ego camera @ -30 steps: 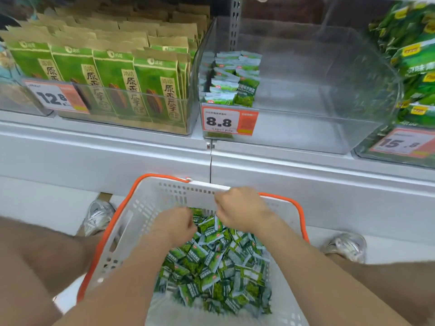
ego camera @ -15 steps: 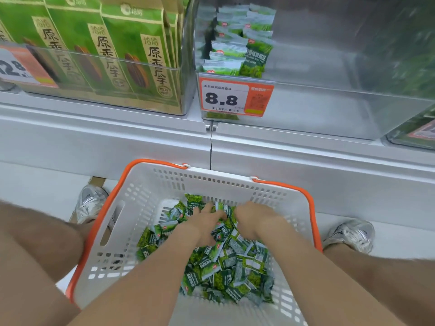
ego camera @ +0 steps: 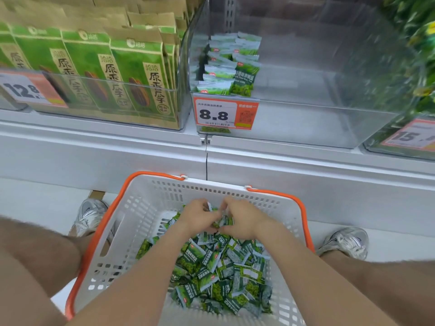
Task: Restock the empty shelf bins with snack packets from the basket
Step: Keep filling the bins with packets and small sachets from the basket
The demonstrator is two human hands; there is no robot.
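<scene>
White metal shelf (ego camera: 306,165) runs across the view, with a pale floor (ego camera: 35,203) below it where the basket (ego camera: 146,208) sits between two silver sneakers (ego camera: 90,216). The basket is white plastic with orange handles (ego camera: 103,222), both folded down along the rim. Up on the shelf, the clear bin (ego camera: 329,128) behind the 8.8 price tag (ego camera: 224,114) only has one small stack of green packets (ego camera: 226,67) tucked into its left front corner. The bin to its left is packed with upright green-and-kraft bags (ego camera: 117,74) (tag on that one reads 12.8).

Both forearms reach down into the basket from the bottom of the view. The left hand (ego camera: 196,216) and right hand (ego camera: 242,218) meet near the far wall, knuckles up and fingers curled inward toward each other.

The snack packets (ego camera: 223,274) are heaped loosely over the basket's right and near side. A few of them are pinched between the fingers of both hands, raised just above the heap, with green wrapper edges poking out where the two hands meet.
</scene>
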